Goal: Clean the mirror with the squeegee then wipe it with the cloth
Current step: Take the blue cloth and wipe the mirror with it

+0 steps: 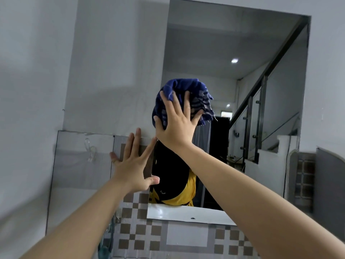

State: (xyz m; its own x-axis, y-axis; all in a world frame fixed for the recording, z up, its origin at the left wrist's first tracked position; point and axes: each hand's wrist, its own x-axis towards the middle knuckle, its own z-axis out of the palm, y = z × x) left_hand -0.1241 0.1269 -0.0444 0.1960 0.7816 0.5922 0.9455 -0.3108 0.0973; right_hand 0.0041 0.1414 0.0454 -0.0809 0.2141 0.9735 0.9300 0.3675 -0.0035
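A tall frameless mirror [233,43] hangs on the wall ahead, reflecting a staircase and a person in yellow and black. My right hand [177,124] presses a bunched blue striped cloth [186,90] flat against the glass near the mirror's left edge, fingers spread over it. To the left of the mirror, my left hand [133,165] rests open with fingers spread, palm against the tiled wall, and its thumb reaches the mirror's edge. No squeegee is in view.
A clear plastic hook [90,150] is stuck on a grey tile left of my left hand. Brown and white checkered tiles [134,230] run below the mirror. The grey painted wall [37,71] fills the left side.
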